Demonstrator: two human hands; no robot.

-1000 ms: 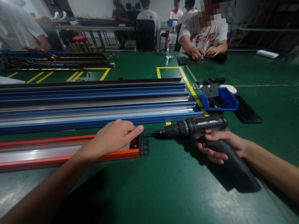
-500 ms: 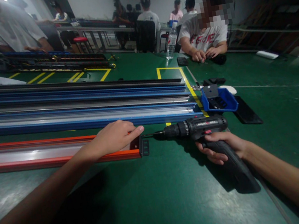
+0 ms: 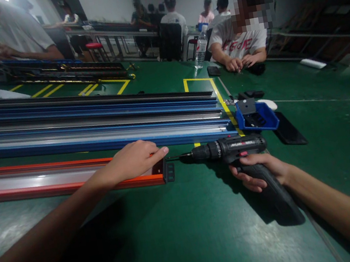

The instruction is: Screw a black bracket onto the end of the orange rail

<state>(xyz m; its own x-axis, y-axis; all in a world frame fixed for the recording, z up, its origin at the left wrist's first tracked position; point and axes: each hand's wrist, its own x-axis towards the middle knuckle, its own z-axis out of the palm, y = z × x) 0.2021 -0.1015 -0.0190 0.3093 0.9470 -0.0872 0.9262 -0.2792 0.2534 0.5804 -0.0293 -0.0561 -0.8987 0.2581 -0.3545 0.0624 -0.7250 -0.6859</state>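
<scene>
An orange rail [image 3: 143, 181] with a pale inner channel lies across the green table at the left. A small black end bracket [image 3: 170, 172] sits at its right end. My left hand [image 3: 134, 160] is wrapped over the rail near that end, its thumb by the bracket's top. My right hand [image 3: 262, 172] grips the handle of a black power drill [image 3: 238, 145], which lies on its side. The drill's long bit points left and its tip meets the bracket, close to my left thumb.
Behind the orange rail lie several blue and black rails [image 3: 102, 136]. A blue bin [image 3: 267, 122] with black plates stands behind the drill, beside a black phone-like slab [image 3: 290, 129]. Farther back are a bottle [image 3: 201, 49] and a person's hands [image 3: 242, 63].
At the upper left, another person's hands have shifted over the dark rails. My own hands, the drill and the orange rail look unmoved.
</scene>
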